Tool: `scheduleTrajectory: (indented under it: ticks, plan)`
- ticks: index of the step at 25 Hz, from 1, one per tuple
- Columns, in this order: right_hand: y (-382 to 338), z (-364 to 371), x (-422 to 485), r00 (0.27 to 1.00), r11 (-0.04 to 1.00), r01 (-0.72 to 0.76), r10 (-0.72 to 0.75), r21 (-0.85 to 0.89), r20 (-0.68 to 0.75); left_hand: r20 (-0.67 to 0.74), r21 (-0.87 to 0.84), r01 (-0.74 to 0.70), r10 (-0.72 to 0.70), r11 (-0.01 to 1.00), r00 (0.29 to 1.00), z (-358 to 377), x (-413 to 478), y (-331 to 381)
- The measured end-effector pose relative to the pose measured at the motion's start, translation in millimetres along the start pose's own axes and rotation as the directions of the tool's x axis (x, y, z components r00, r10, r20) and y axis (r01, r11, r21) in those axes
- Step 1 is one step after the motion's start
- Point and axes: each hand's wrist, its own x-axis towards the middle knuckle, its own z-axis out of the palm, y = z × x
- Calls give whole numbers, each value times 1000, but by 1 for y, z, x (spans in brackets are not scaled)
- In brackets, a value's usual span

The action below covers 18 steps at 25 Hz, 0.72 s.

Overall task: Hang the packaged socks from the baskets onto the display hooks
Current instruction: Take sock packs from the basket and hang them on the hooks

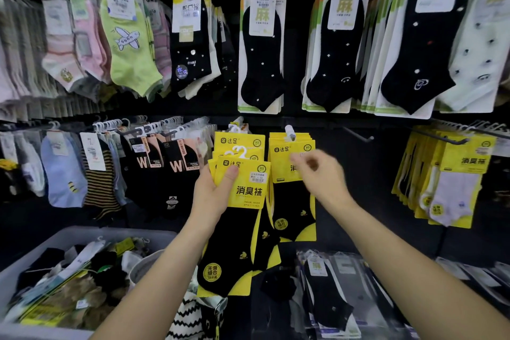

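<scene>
My left hand (214, 192) grips a fanned stack of yellow-carded black sock packs (242, 188), thumb across the front card, white hangers sticking up at the top. Just right of it, more of the same yellow packs (289, 201) hang from a display hook (289, 131). My right hand (317, 174), blurred, hovers in front of that hanging pack's card with fingers loosely curled; nothing shows between them. A grey basket (63, 237) at lower left holds several mixed packaged socks.
Rows of hanging socks fill the black wall above and to both sides. A bare hook (358, 135) juts out right of the yellow packs. More yellow packs (452, 174) hang far right. Clear-wrapped black socks (328, 292) lie at the lower right.
</scene>
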Motion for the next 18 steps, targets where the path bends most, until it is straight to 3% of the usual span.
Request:
scheduleTrajectory:
  ticks: [2,6,10,14,18]
  plan:
    - [-10,9,-13,987,999,34,-27,-43,157,31,21,-23,23,1000,999,16,-5,-1]
    - [-7,3,-14,993,999,1,4,-41,115,110,-26,-3,6,1000,994,34,-6,-4]
    - [5,-8,-16,982,1000,-26,25,5,189,115,-88,17,-6,996,993,40,-7,-7]
    - [13,-18,-11,988,959,-131,105,252,112,4,-40,-2,2,999,1000,28,2,-10]
    - [19,-31,5,982,947,-183,188,263,8,-37,11,19,-19,1000,999,6,12,-12]
